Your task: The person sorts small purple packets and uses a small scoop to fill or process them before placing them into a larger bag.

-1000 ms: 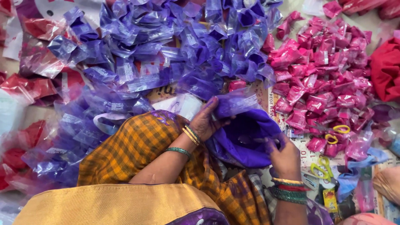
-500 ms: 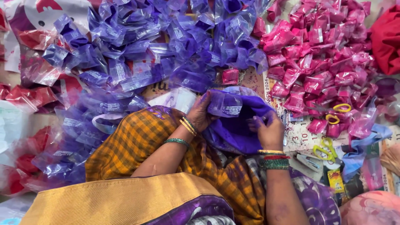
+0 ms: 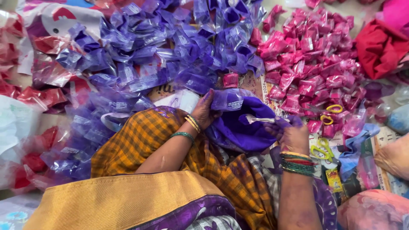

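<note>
A wide heap of small clear plastic packets filled with violet powder (image 3: 170, 51) covers the far middle and left of the floor, the crinkled film catching light, and it crowds right up to the person's knee so that little bare room is left there. A second heap of like packets filled with pink powder (image 3: 311, 64) fills the far right, with crumpled red cloth (image 3: 379, 44) at the far right edge and flatter red-filled packets (image 3: 42, 91) along the left edge. A strip of printed paper (image 3: 255, 83) shows between the violet and pink heaps, the only open lane. Nearest the person, a mound of loose, matt violet powder in a soft clear bag (image 3: 243, 127) lies in the lap over orange checked cloth (image 3: 140, 140). The left hand (image 3: 204, 111), fingers closed, pinches one small clear packet part-filled with violet powder (image 3: 230, 100) at the mound's far edge. The right hand (image 3: 292, 134), fingers curled, grips a small pale spoon (image 3: 260, 120) whose bowl lies over the mound, just short of that packet. Yellow plastic rings (image 3: 334, 108) lie near the pink heap's near edge.
</note>
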